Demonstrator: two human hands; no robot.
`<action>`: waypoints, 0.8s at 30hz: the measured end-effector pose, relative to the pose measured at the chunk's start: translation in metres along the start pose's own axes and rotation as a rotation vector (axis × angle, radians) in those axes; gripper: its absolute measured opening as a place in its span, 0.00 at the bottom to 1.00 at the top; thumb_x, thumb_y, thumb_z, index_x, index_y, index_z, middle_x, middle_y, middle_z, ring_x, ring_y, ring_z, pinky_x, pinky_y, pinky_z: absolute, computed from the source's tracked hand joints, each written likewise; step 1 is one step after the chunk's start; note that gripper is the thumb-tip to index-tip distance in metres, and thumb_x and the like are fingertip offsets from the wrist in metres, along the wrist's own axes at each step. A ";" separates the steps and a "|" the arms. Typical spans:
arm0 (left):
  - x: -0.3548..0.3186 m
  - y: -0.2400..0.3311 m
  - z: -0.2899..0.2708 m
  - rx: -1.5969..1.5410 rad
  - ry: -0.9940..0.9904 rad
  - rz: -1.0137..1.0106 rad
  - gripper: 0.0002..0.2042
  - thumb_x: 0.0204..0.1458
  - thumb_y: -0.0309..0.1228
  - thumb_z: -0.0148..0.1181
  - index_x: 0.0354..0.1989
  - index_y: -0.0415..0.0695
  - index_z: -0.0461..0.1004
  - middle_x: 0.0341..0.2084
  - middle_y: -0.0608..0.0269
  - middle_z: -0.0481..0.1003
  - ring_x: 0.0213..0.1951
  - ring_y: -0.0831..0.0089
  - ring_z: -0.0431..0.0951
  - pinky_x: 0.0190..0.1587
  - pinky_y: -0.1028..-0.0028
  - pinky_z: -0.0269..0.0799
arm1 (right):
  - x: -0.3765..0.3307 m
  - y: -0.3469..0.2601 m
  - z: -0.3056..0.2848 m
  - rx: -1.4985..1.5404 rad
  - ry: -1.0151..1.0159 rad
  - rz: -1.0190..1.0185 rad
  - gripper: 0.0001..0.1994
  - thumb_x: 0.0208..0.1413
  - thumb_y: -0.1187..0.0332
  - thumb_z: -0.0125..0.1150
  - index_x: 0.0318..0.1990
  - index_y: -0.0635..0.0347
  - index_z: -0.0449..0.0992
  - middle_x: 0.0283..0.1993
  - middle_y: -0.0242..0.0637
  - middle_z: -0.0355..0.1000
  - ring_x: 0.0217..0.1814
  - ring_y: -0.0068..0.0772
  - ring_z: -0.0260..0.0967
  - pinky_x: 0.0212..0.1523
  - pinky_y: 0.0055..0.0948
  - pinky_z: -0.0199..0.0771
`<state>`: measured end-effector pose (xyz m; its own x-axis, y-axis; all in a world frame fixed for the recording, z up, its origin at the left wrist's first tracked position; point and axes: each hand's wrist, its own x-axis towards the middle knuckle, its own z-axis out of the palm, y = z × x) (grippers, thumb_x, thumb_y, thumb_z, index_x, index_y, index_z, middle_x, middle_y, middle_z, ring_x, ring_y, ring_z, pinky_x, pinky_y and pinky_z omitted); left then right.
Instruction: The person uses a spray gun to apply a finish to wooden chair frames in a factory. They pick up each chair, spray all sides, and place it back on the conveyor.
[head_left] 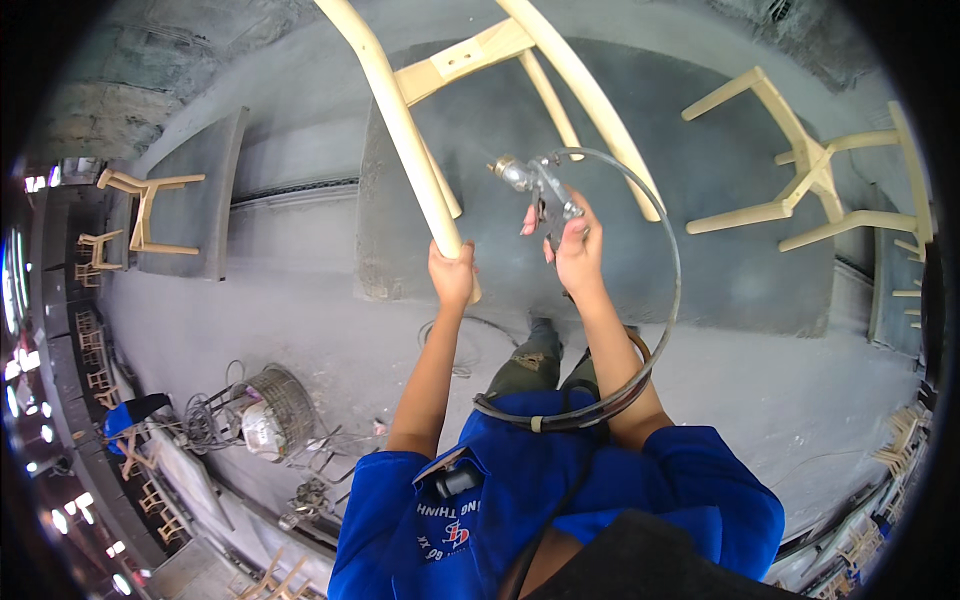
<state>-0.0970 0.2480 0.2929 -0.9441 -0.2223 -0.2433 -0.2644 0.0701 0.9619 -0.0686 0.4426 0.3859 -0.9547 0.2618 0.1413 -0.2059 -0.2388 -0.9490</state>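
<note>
A pale wooden chair frame (pixel 392 110) is tilted up over the dark board, and my left hand (pixel 453 273) is closed round the lower end of its near-left leg. My right hand (pixel 578 245) grips a metal spray gun (pixel 535 185) by its handle, fingers at the trigger. The gun's nozzle points up and left, between the frame's legs, apart from the wood. A grey hose (pixel 672 250) runs from the gun in a loop on the right and back across my waist.
A wide dark board (pixel 600 285) lies beneath the frame. More chair frames rest right (pixel 800 170) and left (pixel 150 215). A wire basket (pixel 285 405) with tangled hoses stands on the grey floor lower left. Rows of wooden frames (pixel 95 350) line the far left.
</note>
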 end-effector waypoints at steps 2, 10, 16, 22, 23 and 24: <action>-0.007 -0.006 -0.001 -0.024 0.008 0.030 0.14 0.51 0.27 0.65 0.41 0.35 0.68 0.21 0.61 0.72 0.18 0.76 0.73 0.20 0.74 0.71 | 0.005 -0.030 0.000 -0.041 0.069 0.006 0.43 0.58 0.28 0.49 0.59 0.65 0.69 0.37 0.35 0.76 0.35 0.22 0.73 0.25 0.20 0.65; -0.035 -0.039 -0.009 0.078 0.052 0.092 0.15 0.50 0.30 0.66 0.40 0.35 0.69 0.21 0.56 0.74 0.21 0.70 0.75 0.27 0.66 0.73 | 0.003 -0.111 -0.011 -0.374 0.207 -0.254 0.48 0.53 0.24 0.46 0.61 0.63 0.67 0.40 0.34 0.76 0.38 0.21 0.75 0.22 0.15 0.62; -0.056 -0.070 -0.016 0.085 0.039 0.096 0.19 0.48 0.34 0.68 0.42 0.36 0.69 0.26 0.51 0.77 0.28 0.62 0.79 0.35 0.62 0.75 | 0.046 -0.149 0.042 -0.095 -0.122 -0.411 0.51 0.50 0.22 0.48 0.61 0.65 0.68 0.40 0.36 0.76 0.40 0.24 0.75 0.23 0.17 0.61; -0.066 -0.085 -0.036 0.286 -0.087 0.068 0.24 0.48 0.38 0.70 0.48 0.38 0.67 0.31 0.45 0.79 0.36 0.50 0.82 0.41 0.59 0.76 | 0.065 -0.184 0.054 -0.247 0.158 -0.656 0.45 0.57 0.29 0.51 0.60 0.69 0.70 0.39 0.36 0.77 0.39 0.25 0.74 0.43 0.28 0.76; -0.067 -0.085 -0.039 0.253 -0.108 0.120 0.25 0.48 0.38 0.70 0.48 0.38 0.67 0.32 0.45 0.79 0.37 0.50 0.82 0.42 0.59 0.76 | 0.062 -0.188 0.056 -0.302 0.156 -0.682 0.44 0.58 0.30 0.51 0.60 0.69 0.70 0.40 0.37 0.77 0.40 0.26 0.74 0.44 0.29 0.76; -0.068 -0.086 -0.041 0.239 -0.115 0.155 0.25 0.48 0.39 0.69 0.49 0.38 0.67 0.33 0.44 0.79 0.38 0.49 0.82 0.42 0.59 0.75 | 0.058 -0.192 0.057 -0.353 0.164 -0.721 0.44 0.59 0.30 0.51 0.60 0.69 0.70 0.41 0.37 0.77 0.41 0.26 0.74 0.46 0.29 0.76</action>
<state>-0.0018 0.2169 0.2322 -0.9893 -0.0805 -0.1218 -0.1415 0.3245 0.9352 -0.0962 0.4501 0.5927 -0.5644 0.3787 0.7335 -0.6513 0.3417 -0.6776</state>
